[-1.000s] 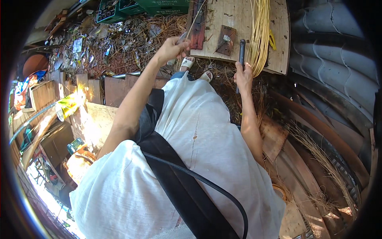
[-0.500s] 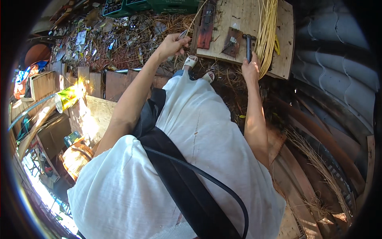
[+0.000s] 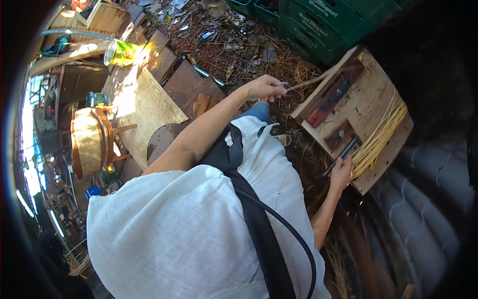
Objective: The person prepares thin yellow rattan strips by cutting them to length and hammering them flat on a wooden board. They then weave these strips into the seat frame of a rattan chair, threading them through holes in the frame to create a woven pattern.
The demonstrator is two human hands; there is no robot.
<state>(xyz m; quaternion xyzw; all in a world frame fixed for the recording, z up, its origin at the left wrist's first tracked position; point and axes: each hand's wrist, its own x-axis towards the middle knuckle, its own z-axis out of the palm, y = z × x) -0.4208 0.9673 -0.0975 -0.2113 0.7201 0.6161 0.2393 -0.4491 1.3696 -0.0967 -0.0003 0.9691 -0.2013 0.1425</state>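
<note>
My right hand (image 3: 342,171) is closed around the dark handle of a hammer (image 3: 332,168), whose head lies over the wooden board beside a bundle of pale yellow cane strips (image 3: 381,139). My left hand (image 3: 264,87) is closed, off the board's left corner, pinching a thin tan strip (image 3: 311,79) that stretches toward the board's far edge. A small greyish, shiny piece (image 3: 281,84) also shows at those fingers; its kind is unclear. On the wooden board (image 3: 373,79) are a reddish-brown bar (image 3: 321,114) with a dark piece on it and a small rusty plate (image 3: 334,135).
Green crates (image 3: 308,35) are stacked beyond the board. Grey corrugated sheets (image 3: 423,184) stand at the right. Leaves and scraps litter the far ground (image 3: 214,50). To the left are a plywood sheet (image 3: 149,104), a yellow-green container (image 3: 122,53) and a cane-backed chair (image 3: 88,142).
The view has turned, so the board appears tilted and farther right. The hammer has swung to a slanting position in my right hand. My left hand still grips the strip.
</note>
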